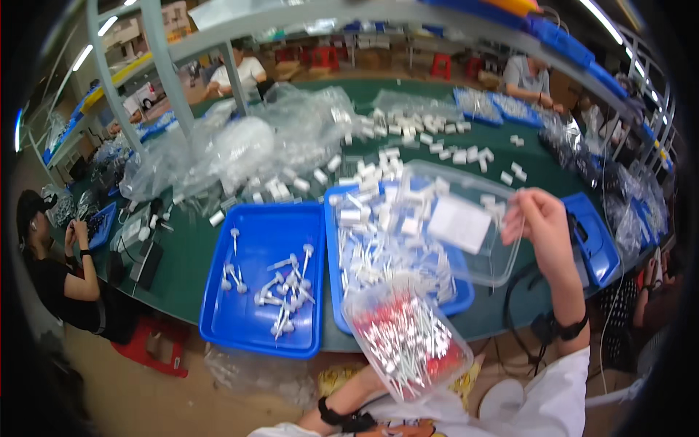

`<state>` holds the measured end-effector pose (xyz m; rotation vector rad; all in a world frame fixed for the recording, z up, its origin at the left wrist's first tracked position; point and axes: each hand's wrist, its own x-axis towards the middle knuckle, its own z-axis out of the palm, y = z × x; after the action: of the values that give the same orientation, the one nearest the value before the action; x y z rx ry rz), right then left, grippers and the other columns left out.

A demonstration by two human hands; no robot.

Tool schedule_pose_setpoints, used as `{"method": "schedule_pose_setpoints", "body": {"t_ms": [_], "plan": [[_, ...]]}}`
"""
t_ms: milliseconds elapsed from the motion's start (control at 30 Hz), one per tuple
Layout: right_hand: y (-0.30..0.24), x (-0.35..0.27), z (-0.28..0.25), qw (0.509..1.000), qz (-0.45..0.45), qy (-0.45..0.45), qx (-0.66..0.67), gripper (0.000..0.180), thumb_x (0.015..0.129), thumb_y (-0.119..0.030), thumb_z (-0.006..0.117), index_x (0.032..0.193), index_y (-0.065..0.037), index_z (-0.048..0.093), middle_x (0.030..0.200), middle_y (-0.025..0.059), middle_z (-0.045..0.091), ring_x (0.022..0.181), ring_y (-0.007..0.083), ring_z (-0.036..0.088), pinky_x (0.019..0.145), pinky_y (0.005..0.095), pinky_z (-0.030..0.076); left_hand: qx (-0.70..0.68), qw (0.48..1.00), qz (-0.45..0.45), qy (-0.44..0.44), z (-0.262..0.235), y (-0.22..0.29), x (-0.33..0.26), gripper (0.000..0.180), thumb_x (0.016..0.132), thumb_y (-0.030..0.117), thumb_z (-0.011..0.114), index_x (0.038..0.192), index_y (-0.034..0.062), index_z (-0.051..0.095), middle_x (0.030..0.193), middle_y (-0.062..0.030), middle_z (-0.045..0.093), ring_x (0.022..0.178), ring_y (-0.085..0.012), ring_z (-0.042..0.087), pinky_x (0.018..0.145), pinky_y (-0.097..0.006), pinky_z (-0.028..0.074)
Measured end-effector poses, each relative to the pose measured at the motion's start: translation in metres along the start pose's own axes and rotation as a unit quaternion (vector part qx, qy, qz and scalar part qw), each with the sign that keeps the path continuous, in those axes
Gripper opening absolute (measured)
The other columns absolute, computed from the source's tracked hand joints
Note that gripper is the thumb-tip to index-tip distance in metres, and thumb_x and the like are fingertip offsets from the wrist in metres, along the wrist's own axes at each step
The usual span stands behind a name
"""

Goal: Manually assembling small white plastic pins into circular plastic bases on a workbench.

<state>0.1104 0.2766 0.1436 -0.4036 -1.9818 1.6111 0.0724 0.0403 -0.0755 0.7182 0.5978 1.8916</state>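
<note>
My right hand [537,222] is raised on the right, its fingers pinching the edge of a clear plastic lid [502,266] with a white label [459,223]. Low in front of me a clear plastic box [354,315] is tilted, full of thin silver nail-like pieces [408,335] with red among them. My left hand [370,382] supports this box from below; its fingers are hidden by it. Behind the box and partly under the lid lies a blue tray [335,291] with many white and pale slim parts. To its left, another blue tray [247,320] holds scattered white-headed pieces with thin shafts [287,291].
Small white blocks [415,124] and heaped clear plastic bags [240,146] cover the far part of the green table [171,280]. Grey shelf posts [167,65] rise at the left. A blue case [593,240] lies at the right. Other people [62,269] sit around the table.
</note>
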Motion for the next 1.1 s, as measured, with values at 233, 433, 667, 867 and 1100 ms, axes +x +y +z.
{"method": "schedule_pose_setpoints", "body": {"t_ms": [233,433,667,867,1100], "plan": [[0.035,-0.006,-0.023,0.992,0.072,-0.019,0.104,0.027,0.101,-0.024,0.054,0.107,0.003,0.059,0.093,0.0098,0.067,0.082,0.0171,0.07,0.073,0.0271,0.059,-0.118,0.99,0.061,0.04,-0.007,0.019,-0.011,0.083,0.086,0.034,0.069,0.149,0.003,0.026,0.144,-0.0178,0.039,0.124,-0.0375,0.047,0.104,-0.059,0.039],[0.055,-0.027,-0.041,0.985,0.097,-0.055,0.132,0.031,0.1,-0.02,0.055,0.117,0.005,0.059,0.099,0.0091,0.067,0.086,0.0176,0.07,0.076,0.0278,0.059,-0.195,0.973,0.121,0.039,-0.019,0.032,-0.055,0.082,0.088,0.035,0.066,0.15,0.0032,0.023,0.143,-0.0184,0.038,0.125,-0.0393,0.046,0.103,-0.061,0.039],[0.056,-0.036,-0.035,0.975,0.098,-0.13,0.154,0.038,0.099,-0.022,0.054,0.124,0.005,0.058,0.109,0.0128,0.067,0.092,0.0213,0.069,0.082,0.0311,0.057,-0.239,0.955,0.175,0.015,-0.024,0.046,-0.079,0.08,0.091,0.035,0.063,0.151,0.0035,0.021,0.142,-0.0192,0.037,0.125,-0.0413,0.045,0.102,-0.065,0.038],[0.055,-0.038,-0.026,0.967,0.086,-0.173,0.166,0.037,0.098,-0.023,0.055,0.122,0.005,0.059,0.112,0.0127,0.065,0.097,0.0247,0.068,0.089,0.0353,0.055,-0.252,0.947,0.197,0.004,-0.022,0.05,-0.085,0.079,0.093,0.035,0.06,0.152,0.0037,0.018,0.142,-0.0198,0.036,0.125,-0.043,0.045,0.101,-0.067,0.038],[0.048,-0.057,0.004,0.971,0.084,-0.175,0.138,0.039,0.096,-0.023,0.056,0.125,0.004,0.051,0.106,0.0142,0.067,0.094,0.0195,0.068,0.086,0.0311,0.055,-0.273,0.94,0.204,-0.015,-0.03,0.045,-0.079,0.077,0.095,0.035,0.057,0.153,0.004,0.016,0.141,-0.0206,0.035,0.125,-0.0451,0.044,0.1,-0.071,0.038]]}}
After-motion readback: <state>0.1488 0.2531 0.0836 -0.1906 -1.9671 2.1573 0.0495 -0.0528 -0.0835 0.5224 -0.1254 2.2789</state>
